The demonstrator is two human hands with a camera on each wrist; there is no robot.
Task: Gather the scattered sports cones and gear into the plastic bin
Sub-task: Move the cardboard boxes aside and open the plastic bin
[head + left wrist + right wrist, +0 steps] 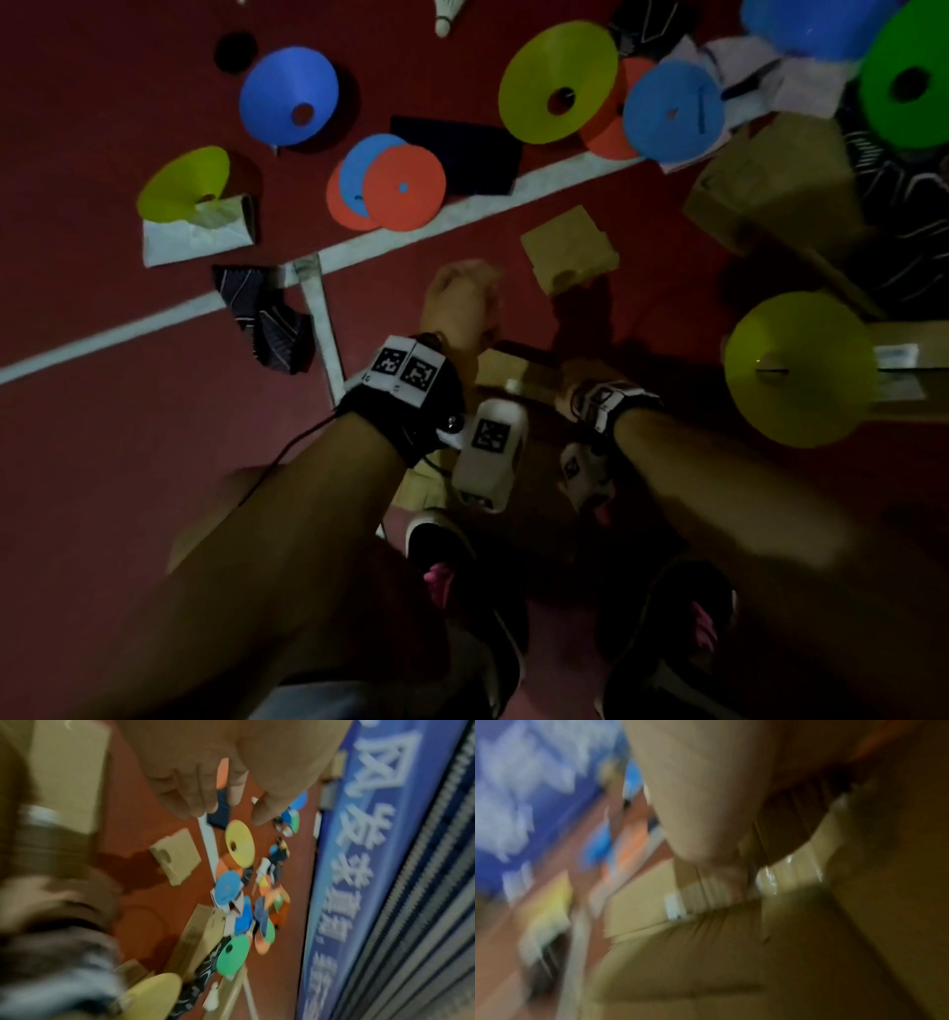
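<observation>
Red court floor (128, 437) is seen across the whole head view, crossed by a white line (154, 321) running from the left edge up toward the upper right. Brown cardboard boxes (780, 190) are seen at the right of the frame; a smaller cardboard piece (567, 249) lies just above centre. No plastic bin can be made out in any view.

Flat disc cones are scattered along the top of the frame: a yellow cone (557, 82) at upper centre, a blue cone (287, 95) at upper left, a green cone (906, 77) at the upper right corner, an orange cone (403, 187) overlapping a blue one near centre, and another yellow cone (798, 367) at the right edge, resting on cardboard. A dark patterned cloth (267, 318) lies on the white line at left. A shuttlecock (447, 15) is seen at the top edge.

The left hand (457, 303), at centre, is seen in the left wrist view with fingers (190, 801) loosely bent and nothing grasped. The right hand (585, 380) is lowered against cardboard; the right wrist view is heavily blurred and its grasp cannot be told
</observation>
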